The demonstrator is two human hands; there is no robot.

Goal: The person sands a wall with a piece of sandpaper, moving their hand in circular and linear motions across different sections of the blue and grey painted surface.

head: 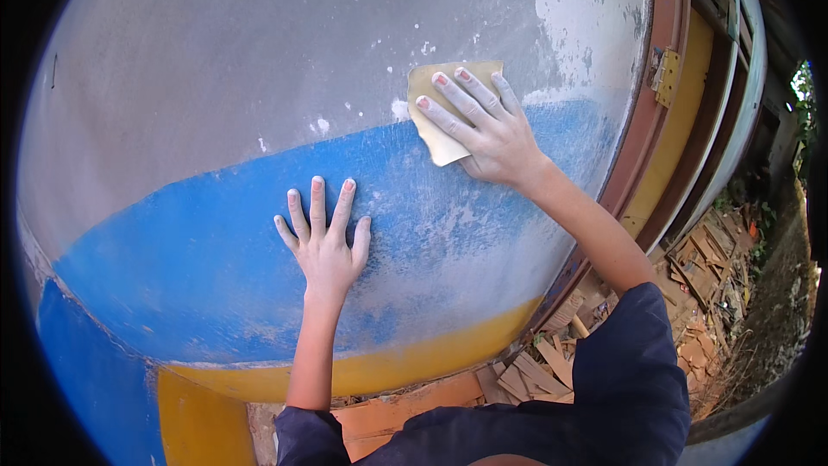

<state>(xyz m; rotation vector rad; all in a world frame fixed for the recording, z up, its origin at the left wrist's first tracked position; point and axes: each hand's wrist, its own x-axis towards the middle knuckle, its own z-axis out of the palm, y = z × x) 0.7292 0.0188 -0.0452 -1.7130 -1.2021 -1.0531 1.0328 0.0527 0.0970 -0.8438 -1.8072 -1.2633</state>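
Note:
My right hand point(495, 123), pale with dust, lies flat over a tan sheet of what looks like sandpaper point(440, 142), holding it against the painted wall point(310, 58). The sheet has wavy edges and straddles the line between grey paint above and a blue band point(213, 246) below. Lower and to the left, my left hand point(326, 246) rests on the blue paint with its fingers spread and nothing in it. Dust coats its fingertips too. Between and below the hands, the blue is scuffed to a whitish, worn patch point(453, 239).
A reddish-brown door frame point(666, 26) with a yellowed metal hinge point(666, 77) borders the wall at right. Broken boards and rubble point(702, 265) cover the ground beyond it. A yellow band point(401, 356) runs along the wall's base. A nail-like piece point(54, 71) shows at upper left.

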